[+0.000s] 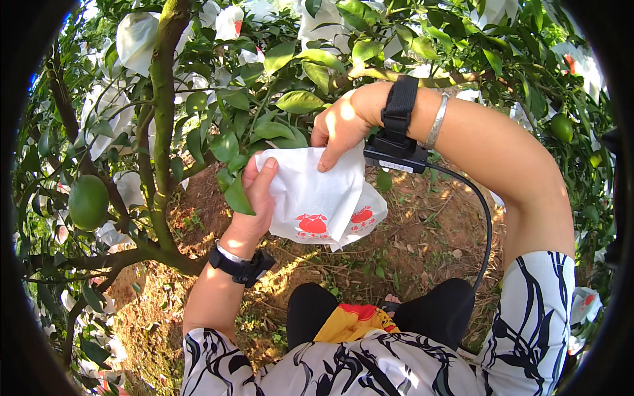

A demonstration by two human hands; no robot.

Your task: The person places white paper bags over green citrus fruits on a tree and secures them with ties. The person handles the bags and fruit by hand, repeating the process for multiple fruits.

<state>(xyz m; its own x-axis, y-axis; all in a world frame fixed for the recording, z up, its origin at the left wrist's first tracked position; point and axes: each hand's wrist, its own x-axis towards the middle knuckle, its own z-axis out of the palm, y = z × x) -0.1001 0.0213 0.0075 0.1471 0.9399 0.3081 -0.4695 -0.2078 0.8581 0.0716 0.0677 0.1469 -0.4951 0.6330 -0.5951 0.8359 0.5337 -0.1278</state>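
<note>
A white paper fruit bag (309, 193) with a red fruit print and red writing hangs between my two hands, below a leafy branch. My left hand (257, 190) grips its upper left corner, thumb in front. My right hand (342, 128) holds the top edge near the right, thumb on the front and the fingers partly hidden behind. A second printed white bag (371, 215) shows behind it at the lower right. Green leaves (239, 195) lie against my left hand. Whether a fruit is inside the bag cannot be seen.
A mossy tree trunk (161, 99) stands at the left, beside a bare green fruit (88, 202). Another green fruit (561, 127) hangs at the right. Bagged fruits (138, 42) and branches surround the hands. A black cable (488, 222) runs from the right wrist device.
</note>
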